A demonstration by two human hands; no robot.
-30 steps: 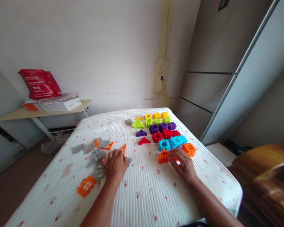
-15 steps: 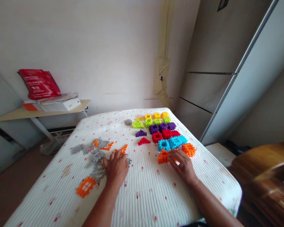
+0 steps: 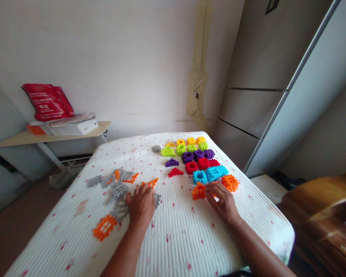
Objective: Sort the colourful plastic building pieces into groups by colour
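My left hand (image 3: 142, 206) is palm down over the loose pieces, its fingers apart and fingertips at the edge of an orange triangular building piece (image 3: 150, 182). A grey building piece (image 3: 157, 199) shows partly from under that hand. Grey interlocking pieces (image 3: 118, 190) and an orange window piece (image 3: 105, 227) lie to its left. My right hand (image 3: 223, 202) is closed on an orange building block (image 3: 199, 191) in the nearest row, thumb and fingers at its right side. Another orange block (image 3: 230, 183) sits just beyond the knuckles.
Rows of blocks stand at the right: blue (image 3: 216, 173), red (image 3: 203, 163), purple (image 3: 187, 157), green (image 3: 181, 149) and yellow (image 3: 190, 141). A lone grey piece (image 3: 156, 149) lies farther back. A wooden chair (image 3: 323, 204) stands beyond the table's right edge.
My left hand has shifted slightly left and back, and the orange triangular piece has turned and moved a little right, more of it showing. My right hand stays on the orange block.
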